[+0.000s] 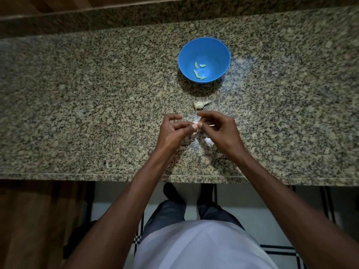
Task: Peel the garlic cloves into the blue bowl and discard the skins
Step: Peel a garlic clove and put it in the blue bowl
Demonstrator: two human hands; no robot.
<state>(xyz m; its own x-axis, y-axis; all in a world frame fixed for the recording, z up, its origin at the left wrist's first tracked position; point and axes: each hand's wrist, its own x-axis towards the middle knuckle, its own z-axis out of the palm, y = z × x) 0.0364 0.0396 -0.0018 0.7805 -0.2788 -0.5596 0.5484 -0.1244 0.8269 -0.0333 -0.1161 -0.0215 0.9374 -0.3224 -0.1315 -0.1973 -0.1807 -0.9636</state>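
A speckled granite worktop [77,113] has wide bare room on both sides. The blue bowl [204,60] stands toward the back with peeled cloves [198,71] inside. Near the front edge, left hand [172,131] and right hand [219,131] together pinch a clove [195,126], mostly hidden by fingers. A garlic piece [200,105] lies between them and the bowl.

The blue bowl [204,60] stood upright on the table, and four pale peeled cloves [199,70] lay in its bottom. Just in front of it an unpeeled garlic piece [200,105] lay on its side. Nearer, a small clove [196,127] was pinched between the fingers. White skin scraps [208,140] lay below.
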